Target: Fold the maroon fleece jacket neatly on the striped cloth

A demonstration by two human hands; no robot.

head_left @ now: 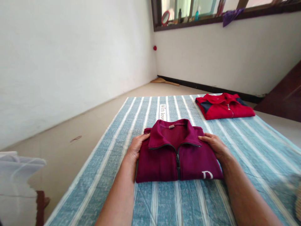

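A folded maroon zip-collar jacket (pixel 160 163) lies in front of me on a striped blue-and-white cloth (pixel 98 175), its collar away from me and a white letter at its lower right. My left hand (pixel 137 146) grips the jacket's left edge near the shoulder, thumb on top and the other fingers hidden beneath or behind it. At the opposite shoulder, my right hand (pixel 215 145) holds the right edge the same way, with its thumb side over the fabric.
A folded red jacket (pixel 227 106) with dark shoulder panels lies at the cloth's far right. On the floor by the corner is a broom (pixel 164 81). Whitish sheer material (pixel 16 182) stands at lower left. A window ledge (pixel 202 23) holds a mirror, bottles and a purple cloth.
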